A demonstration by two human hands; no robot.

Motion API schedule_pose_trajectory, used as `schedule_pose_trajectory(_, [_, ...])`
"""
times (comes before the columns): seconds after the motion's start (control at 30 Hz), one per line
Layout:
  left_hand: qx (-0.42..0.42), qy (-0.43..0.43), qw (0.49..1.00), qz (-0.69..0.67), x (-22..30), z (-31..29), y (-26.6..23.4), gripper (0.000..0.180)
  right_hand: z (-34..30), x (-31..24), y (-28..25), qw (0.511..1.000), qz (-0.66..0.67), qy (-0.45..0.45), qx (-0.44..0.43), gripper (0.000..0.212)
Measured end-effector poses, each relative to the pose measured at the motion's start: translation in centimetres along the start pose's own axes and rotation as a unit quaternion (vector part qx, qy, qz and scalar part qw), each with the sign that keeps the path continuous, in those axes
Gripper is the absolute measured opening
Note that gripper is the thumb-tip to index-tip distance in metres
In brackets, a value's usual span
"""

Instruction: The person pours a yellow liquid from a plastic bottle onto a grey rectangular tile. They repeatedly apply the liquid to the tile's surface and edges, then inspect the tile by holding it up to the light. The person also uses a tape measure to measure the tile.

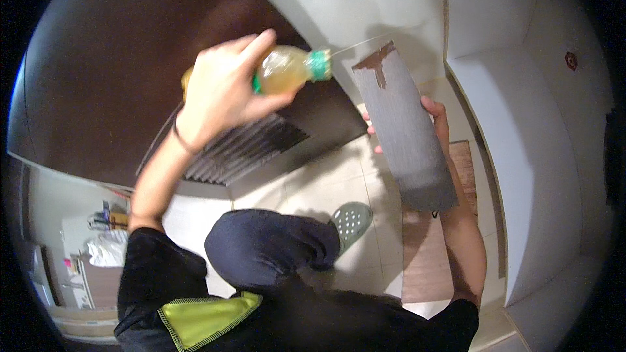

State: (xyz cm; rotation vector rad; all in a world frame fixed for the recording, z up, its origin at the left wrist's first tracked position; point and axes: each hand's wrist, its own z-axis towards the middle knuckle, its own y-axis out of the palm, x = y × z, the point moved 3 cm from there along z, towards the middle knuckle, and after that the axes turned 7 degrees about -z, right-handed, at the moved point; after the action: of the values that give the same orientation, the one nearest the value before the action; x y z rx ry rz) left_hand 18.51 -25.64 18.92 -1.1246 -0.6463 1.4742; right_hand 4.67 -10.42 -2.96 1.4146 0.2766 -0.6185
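Note:
My left hand (222,85) is wrapped round a clear plastic bottle (282,68) of yellowish liquid, tipped on its side with its green cap pointing right. From the cap a thin pale line, like a jet of liquid, runs toward the top end of a flat grey rectangular board (407,117). Brown, wet-looking patches mark that top end, with a streak running down from it. Behind the board, my right hand (437,114) grips it by both long edges; fingertips show at its left side. Most of that palm is hidden.
A large dark brown panel (143,45) with a slatted vent (251,150) stands at the left. Pale walls rise ahead and right. A reddish-brown plank (425,261) lies below my right arm. My green clog (352,221) is on the tiles; a yellow-green cloth (205,322) lies against my shirt.

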Motion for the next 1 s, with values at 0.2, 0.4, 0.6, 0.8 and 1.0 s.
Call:
schedule_pose_trajectory(0.2, [-0.206, 0.138, 0.953, 0.174, -0.7, 3.3, 1.0, 0.059, -2.9, 5.4, 1.9, 0.997, 0.023, 0.063, 0.036, 0.073])
schedule_pose_trajectory(0.4, [-0.341, 0.202, 0.902, 0.17, 0.6, 5.0, 3.1, 0.059, -3.3, 6.5, 3.0, 0.995, 0.003, 0.086, 0.053, 0.071])
schedule_pose_trajectory(0.6, [-0.308, 0.214, 0.914, 0.158, 1.9, 4.4, 3.9, 0.057, -4.1, 6.3, 4.7, 0.993, -0.02, 0.075, 0.091, 0.069])
schedule_pose_trajectory(0.8, [-0.288, 0.184, 0.928, 0.146, 1.3, 4.6, 3.4, 0.062, -4.6, 5.8, 5.5, 0.99, -0.051, 0.073, 0.109, 0.069])
schedule_pose_trajectory(1.0, [-0.227, 0.233, 0.939, 0.109, 1.7, 4.6, 2.7, 0.054, -4.5, 5.4, 6.2, 0.992, -0.064, 0.052, 0.092, 0.071])
